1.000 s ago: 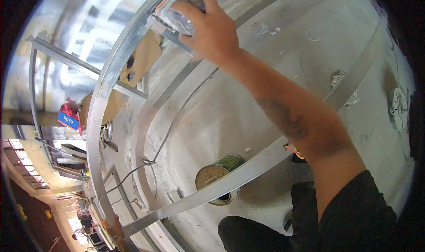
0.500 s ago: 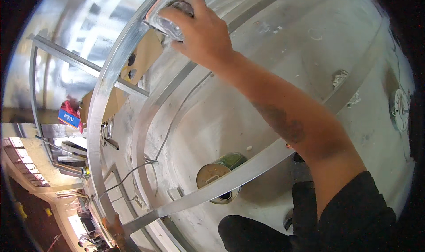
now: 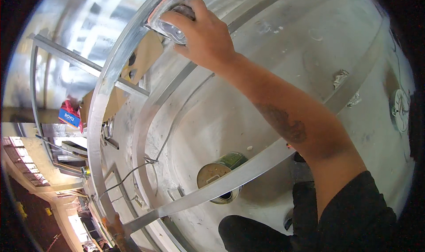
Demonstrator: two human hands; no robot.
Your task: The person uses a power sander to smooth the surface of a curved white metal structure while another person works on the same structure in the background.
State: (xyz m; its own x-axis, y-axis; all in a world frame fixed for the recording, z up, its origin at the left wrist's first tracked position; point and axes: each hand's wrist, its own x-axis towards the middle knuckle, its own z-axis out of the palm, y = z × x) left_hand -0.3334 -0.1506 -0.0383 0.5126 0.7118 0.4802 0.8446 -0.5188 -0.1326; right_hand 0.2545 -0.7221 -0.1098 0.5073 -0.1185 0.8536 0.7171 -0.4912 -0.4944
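Observation:
My right hand (image 3: 208,37) grips a dusty grey hand sander (image 3: 173,19) with an orange edge, fingers wrapped over its top. The sander rests against the upper part of a curved metal frame (image 3: 94,119). At the lower left, my left hand (image 3: 116,230) holds that same frame near the joint with a crosswise bar (image 3: 212,191); part of its fingers is hidden.
An open green metal can (image 3: 213,174) lies on its side under the crosswise bar. Thin wire (image 3: 128,176) is tied between the frame pieces. Cardboard (image 3: 148,53) and a blue-and-red packet (image 3: 70,115) are on the left. Crumpled scraps (image 3: 341,78) lie at the right.
The sander and my right hand have shifted very slightly to the right and down along the frame. My left hand stays at the frame's lower left.

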